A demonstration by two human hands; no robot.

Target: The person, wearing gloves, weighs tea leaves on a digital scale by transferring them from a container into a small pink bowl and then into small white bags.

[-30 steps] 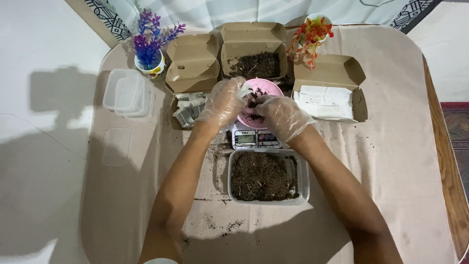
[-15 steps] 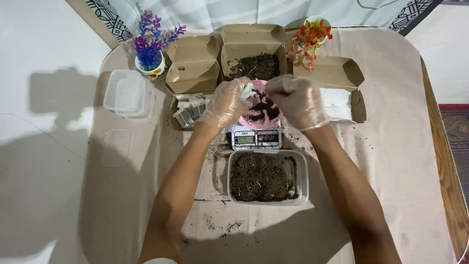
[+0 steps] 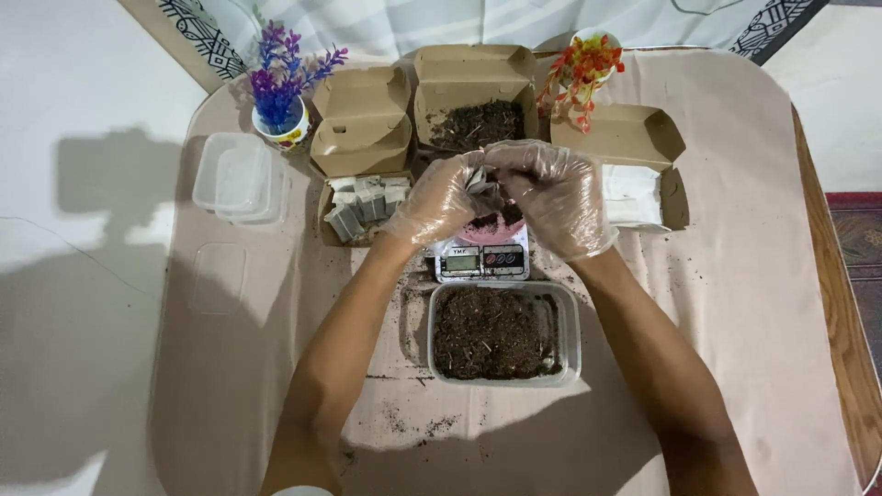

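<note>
Tabletop (image 3: 735, 303): covered in a beige sheet, with loose soil crumbs scattered toward the near edge.

Left hand (image 3: 441, 197): in a clear plastic glove, fingers curled, pinching a small pale packet (image 3: 480, 179) from its left side, above the middle of the tabletop.

Right hand (image 3: 556, 197): also gloved, fingers bent onto the same packet from the right; fingertips of both hands meet on it. What the packet contains cannot be told.

Pink bowl (image 3: 487, 227): directly below the hands, holding dark soil, sitting on a small digital scale (image 3: 482, 262); mostly hidden by the hands.

Clear plastic tub (image 3: 503, 332): just nearer than the scale, rectangular, filled with dark soil.

Open cardboard box, centre (image 3: 473, 87): at the far edge, lid raised, soil inside.

Open cardboard box, left (image 3: 361, 129): beside the centre box; below it a tray of small grey-white packets (image 3: 363, 204), standing in a row.

Open cardboard box, right (image 3: 634, 152): holds white folded material.

Purple artificial flowers (image 3: 280, 78): in a small white pot at the far left corner.

Red-orange artificial flowers (image 3: 583, 69): in a pot toward the far edge, between the centre and right boxes.

Empty clear container (image 3: 234, 176): near the left edge, with a flat clear lid (image 3: 219, 278) lying apart, nearer than it.
</note>
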